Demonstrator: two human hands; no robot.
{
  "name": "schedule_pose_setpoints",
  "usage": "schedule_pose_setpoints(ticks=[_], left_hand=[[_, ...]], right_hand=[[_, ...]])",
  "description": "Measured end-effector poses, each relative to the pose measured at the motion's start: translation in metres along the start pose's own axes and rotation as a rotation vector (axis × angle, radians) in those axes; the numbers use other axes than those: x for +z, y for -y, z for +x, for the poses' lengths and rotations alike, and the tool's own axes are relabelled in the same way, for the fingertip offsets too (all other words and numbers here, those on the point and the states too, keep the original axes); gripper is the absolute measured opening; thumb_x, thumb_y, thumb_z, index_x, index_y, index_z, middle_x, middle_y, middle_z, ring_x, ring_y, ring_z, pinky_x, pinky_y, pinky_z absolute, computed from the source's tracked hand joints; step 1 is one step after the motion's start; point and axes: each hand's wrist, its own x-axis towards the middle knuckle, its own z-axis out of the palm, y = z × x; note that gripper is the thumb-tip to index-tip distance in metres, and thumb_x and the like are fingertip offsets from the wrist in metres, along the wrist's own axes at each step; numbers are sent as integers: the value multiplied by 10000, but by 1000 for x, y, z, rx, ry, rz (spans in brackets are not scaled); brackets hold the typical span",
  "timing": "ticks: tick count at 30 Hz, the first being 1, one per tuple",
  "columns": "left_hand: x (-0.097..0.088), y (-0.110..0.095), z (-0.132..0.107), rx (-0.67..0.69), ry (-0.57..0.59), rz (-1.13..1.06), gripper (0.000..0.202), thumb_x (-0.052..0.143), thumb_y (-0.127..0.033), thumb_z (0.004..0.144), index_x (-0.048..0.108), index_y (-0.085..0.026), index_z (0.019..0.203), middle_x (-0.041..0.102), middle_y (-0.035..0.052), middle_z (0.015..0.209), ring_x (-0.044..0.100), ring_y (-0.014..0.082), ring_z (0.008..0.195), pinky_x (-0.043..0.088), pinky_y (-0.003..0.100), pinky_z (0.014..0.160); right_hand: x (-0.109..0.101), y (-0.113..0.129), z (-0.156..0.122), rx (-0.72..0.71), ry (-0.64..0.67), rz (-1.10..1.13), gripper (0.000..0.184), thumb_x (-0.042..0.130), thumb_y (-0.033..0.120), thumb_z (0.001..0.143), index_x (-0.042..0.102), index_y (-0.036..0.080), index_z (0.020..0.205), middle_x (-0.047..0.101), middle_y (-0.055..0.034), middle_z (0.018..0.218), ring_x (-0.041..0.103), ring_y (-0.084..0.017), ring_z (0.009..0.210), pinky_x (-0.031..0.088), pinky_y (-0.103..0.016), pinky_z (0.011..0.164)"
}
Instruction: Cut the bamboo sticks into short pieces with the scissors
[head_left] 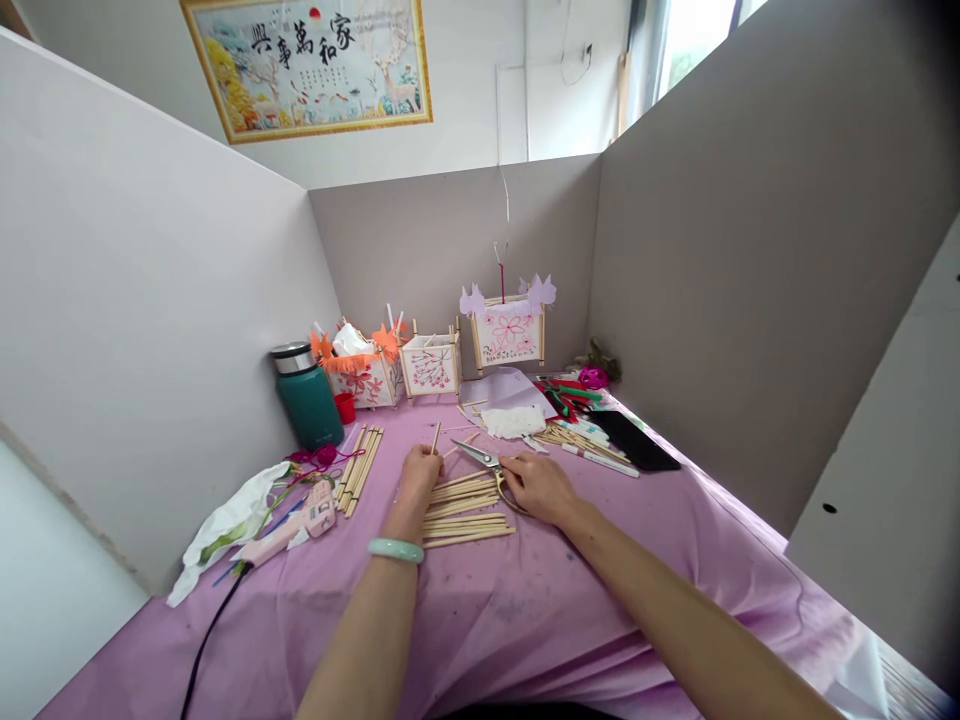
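Note:
My left hand is closed around a thin wooden stick, whose upper end pokes out above the fingers. In my right hand is a pair of scissors with gold handles; the blades point left toward the stick and look slightly apart. Several wooden sticks lie in rows on the pink cloth just below both hands. Another group of sticks with dark marks lies left of my left hand.
A pink glue gun with a black cord lies at left, near a green bottle. Paper lanterns stand at the back, and one lantern hangs from a wire. Markers and a black flat object lie right. Grey partitions enclose the table.

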Motion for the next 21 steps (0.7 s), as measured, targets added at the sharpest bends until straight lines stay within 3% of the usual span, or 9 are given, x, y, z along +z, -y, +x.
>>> schedule_pose_setpoints(ticks=[5,10,21], left_hand=[[-1,-1,-2,-1,8,10,306,559,-356,879,559,-133,1087,594,72,1017,597,166,839,534,344,724],[-1,-3,-3,8,10,19,289,556,-361,881,567,-128,1053,601,58,960,595,147,780,532,314,681],[0,-5,-4,-7,17,47,295,554,-363,882,567,-129,1060,603,62,970,599,151,792,535,321,691]], right_hand=[[-1,-4,-2,-39,19,0,322,377,332,931,637,252,1103,655,-51,913,577,-155,810,364,-249,717],[-1,-7,-2,46,-6,-39,359,334,329,940,653,231,1073,651,-75,896,579,-175,799,364,-269,695],[-1,-2,-2,28,16,-32,350,346,335,939,650,238,1083,651,-67,887,581,-170,801,363,-261,705]])
